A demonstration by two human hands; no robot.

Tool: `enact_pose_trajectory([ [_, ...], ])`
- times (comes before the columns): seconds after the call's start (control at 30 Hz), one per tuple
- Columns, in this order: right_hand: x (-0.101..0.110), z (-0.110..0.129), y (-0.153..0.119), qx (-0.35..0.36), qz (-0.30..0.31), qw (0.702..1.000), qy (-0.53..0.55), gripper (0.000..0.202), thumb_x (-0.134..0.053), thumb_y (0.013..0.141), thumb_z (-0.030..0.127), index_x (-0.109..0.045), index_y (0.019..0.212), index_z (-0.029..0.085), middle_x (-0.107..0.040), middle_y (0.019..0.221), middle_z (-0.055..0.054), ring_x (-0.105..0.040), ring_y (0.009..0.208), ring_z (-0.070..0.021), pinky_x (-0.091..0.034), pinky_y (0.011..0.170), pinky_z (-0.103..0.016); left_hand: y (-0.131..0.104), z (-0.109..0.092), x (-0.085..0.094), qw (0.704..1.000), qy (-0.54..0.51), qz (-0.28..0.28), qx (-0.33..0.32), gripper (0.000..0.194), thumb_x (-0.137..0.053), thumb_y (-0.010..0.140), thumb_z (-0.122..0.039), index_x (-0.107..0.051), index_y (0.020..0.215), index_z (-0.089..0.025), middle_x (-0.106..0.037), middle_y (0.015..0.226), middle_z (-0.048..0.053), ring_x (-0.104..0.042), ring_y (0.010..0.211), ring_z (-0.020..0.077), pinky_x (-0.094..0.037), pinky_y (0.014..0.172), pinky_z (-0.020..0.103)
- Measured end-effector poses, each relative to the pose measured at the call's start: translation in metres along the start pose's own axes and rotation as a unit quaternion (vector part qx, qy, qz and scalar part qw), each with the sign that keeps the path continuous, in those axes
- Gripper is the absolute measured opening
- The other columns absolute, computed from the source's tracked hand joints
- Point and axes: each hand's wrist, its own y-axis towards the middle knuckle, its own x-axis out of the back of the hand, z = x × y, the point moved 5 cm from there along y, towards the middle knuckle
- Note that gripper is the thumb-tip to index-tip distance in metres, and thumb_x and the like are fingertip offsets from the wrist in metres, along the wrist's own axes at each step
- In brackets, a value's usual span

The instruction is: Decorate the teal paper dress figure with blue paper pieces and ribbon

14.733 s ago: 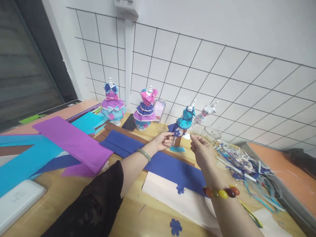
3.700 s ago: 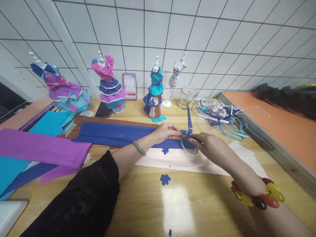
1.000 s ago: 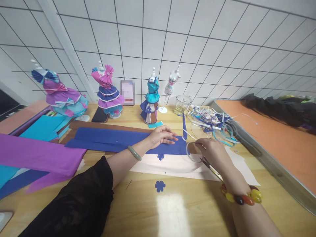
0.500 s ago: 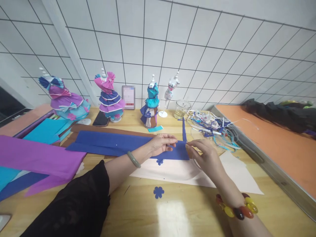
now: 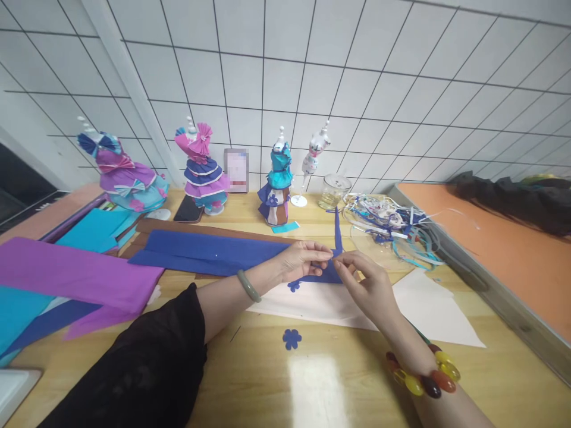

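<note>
My left hand point(image 5: 302, 263), with a green bangle on its wrist, has thumb and fingers pinched together above a long blue fabric piece point(image 5: 209, 252). Close by on the right, my right hand point(image 5: 369, 282) also pinches, its fingertips almost meeting those of the left. Whatever lies between the fingertips is too small to make out. A narrow blue strip point(image 5: 338, 229) lies just beyond the hands. Below them is a pale sheet point(image 5: 307, 306), with a blue flower cutout point(image 5: 294, 286) at its upper edge. Another blue flower cutout point(image 5: 292, 339) rests on the bare wood nearer me.
Along the wall stand several dress forms, such as a pink-and-blue one point(image 5: 203, 172) and a bare patterned one point(image 5: 316, 148). A glass cup point(image 5: 334, 191) and tangled ribbon scraps point(image 5: 388, 217) sit at back right. Purple fabric point(image 5: 89, 273) covers the left; an orange surface point(image 5: 504, 255) lies right.
My hands have come closer together, the left fingertips now almost at the right ones. The whole view has shifted slightly, moving the scene rightward and up.
</note>
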Motion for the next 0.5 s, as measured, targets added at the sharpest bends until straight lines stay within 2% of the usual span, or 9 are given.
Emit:
enact_pose_trajectory([
  [0.17,-0.0025,0.0,-0.0005,-0.007,0.005,1.0,0.018,0.01,-0.052,0.083,0.025,-0.06,0.084,0.02,-0.062,0.081,-0.006,-0.056,0.072,-0.0176,-0.043,0.065,-0.031,0.0,0.0022,-0.0005,1.0,-0.01,0.003,0.005,0.025,-0.077,0.057,-0.019,-0.061,0.075,-0.011,-0.057,0.062,0.0,-0.054,0.059,0.0074,-0.039,0.052,0.02],
  [0.33,-0.0039,-0.0006,-0.001,-0.017,-0.005,1.0,0.02,0.009,-0.051,0.083,0.023,-0.059,0.079,0.02,-0.061,0.078,-0.005,-0.055,0.072,-0.0177,-0.042,0.064,-0.03,0.0003,0.0038,-0.0015,1.0,0.003,0.012,0.008,0.024,-0.076,0.057,-0.018,-0.061,0.073,-0.011,-0.058,0.064,0.001,-0.053,0.058,0.0069,-0.039,0.052,0.02],
  [0.5,-0.0021,-0.0076,-0.0016,-0.07,-0.002,0.996,0.062,0.013,-0.052,0.082,0.028,-0.061,0.076,0.019,-0.062,0.078,-0.005,-0.056,0.074,-0.0176,-0.042,0.066,-0.029,0.0011,0.0032,-0.0017,0.999,-0.006,0.031,0.004,0.021,-0.072,0.064,-0.019,-0.063,0.08,-0.009,-0.059,0.068,0.002,-0.055,0.06,0.0081,-0.041,0.053,0.021],
])
